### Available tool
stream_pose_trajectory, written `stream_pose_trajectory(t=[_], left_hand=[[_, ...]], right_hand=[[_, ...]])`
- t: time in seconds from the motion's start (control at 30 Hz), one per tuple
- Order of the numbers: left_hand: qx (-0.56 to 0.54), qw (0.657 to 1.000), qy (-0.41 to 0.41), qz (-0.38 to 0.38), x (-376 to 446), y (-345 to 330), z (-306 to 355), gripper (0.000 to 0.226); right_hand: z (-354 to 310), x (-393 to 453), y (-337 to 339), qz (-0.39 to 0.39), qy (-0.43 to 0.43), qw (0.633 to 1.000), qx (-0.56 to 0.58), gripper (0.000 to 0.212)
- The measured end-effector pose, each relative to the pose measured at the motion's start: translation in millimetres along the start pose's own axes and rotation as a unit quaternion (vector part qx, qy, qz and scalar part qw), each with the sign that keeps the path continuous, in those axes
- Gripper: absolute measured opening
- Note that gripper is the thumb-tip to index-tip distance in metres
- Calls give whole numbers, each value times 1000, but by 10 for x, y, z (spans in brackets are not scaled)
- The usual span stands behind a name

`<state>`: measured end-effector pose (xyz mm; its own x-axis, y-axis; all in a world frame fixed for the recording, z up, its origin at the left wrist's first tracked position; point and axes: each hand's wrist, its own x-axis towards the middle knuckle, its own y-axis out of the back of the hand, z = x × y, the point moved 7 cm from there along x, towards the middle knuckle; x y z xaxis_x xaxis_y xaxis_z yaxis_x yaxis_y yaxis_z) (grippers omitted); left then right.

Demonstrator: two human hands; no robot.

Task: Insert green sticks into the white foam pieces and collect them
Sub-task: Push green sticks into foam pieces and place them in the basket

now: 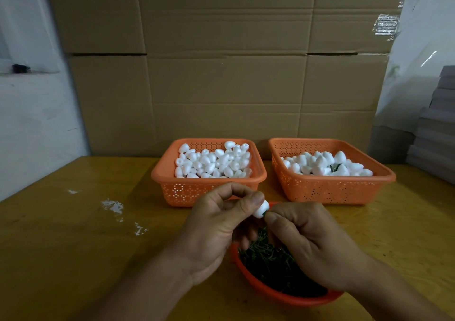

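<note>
A white foam piece (261, 208) was pinched in the left hand (216, 227) above the bowl of sticks (270, 293); a green stick (265, 214) was pinched by the right hand (307, 242) at its base; the foam was judged light and easily dented, best held by its sides.

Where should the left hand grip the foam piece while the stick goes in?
Around its rounded upper body, from the left, as the left hand holds the foam piece now. That leaves its lower right end open to the green stick pinched by the right hand.
</note>
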<state>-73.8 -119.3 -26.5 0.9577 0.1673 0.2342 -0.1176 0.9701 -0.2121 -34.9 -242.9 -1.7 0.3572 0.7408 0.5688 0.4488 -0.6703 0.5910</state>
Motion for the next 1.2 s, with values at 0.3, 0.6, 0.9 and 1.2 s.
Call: stream_pose_trajectory(t=[0.3,0.6,0.9,1.2], left_hand=[[75,993,-91,26,16,71,73,19],[119,983,-136,32,6,83,99,21],[164,973,-156,30,-29,45,136,16],[208,961,-180,3,-70,-35,165,10]], right_hand=[[82,-69,151,121,-59,991,-15,8],[118,-60,107,131,-100,985,57,8],[112,-69,82,133,-110,981,88,12],[135,-69,40,130,-107,981,94,14]])
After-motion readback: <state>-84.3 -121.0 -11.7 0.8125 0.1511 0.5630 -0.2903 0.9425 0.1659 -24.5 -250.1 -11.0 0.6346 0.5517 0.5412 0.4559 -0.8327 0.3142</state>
